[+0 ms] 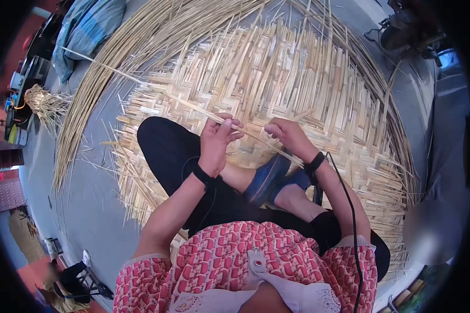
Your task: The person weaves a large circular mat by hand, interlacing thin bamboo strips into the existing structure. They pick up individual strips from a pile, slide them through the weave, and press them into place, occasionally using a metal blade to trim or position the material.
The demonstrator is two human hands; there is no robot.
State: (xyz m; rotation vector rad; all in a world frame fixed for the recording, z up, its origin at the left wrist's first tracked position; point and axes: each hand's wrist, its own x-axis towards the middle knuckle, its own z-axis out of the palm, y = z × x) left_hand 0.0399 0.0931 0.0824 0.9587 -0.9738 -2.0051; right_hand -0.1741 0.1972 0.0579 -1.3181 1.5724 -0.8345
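Observation:
My left hand [218, 136] pinches a long, pale reed strip [193, 108] between thumb and fingers. The strip runs from the upper left, through the hand, and down to the right below my other hand. Close by on the right, my right hand [290, 136] is closed with thumb against curled fingers; what it holds, if anything, is hidden. Beneath both hands lies a large woven reed mat [235, 68], its strips crossing in a herringbone pattern with loose ends at the edges. Blue shoes [269, 180] rest on the mat under my hands.
Long bundles of reeds [89, 109] curve over the floor at the left and top. A blue sack [91, 31] lies at upper left, near a tied straw bunch [44, 101]. Dark equipment [407, 36] stands at upper right. A person [70, 281] is at lower left.

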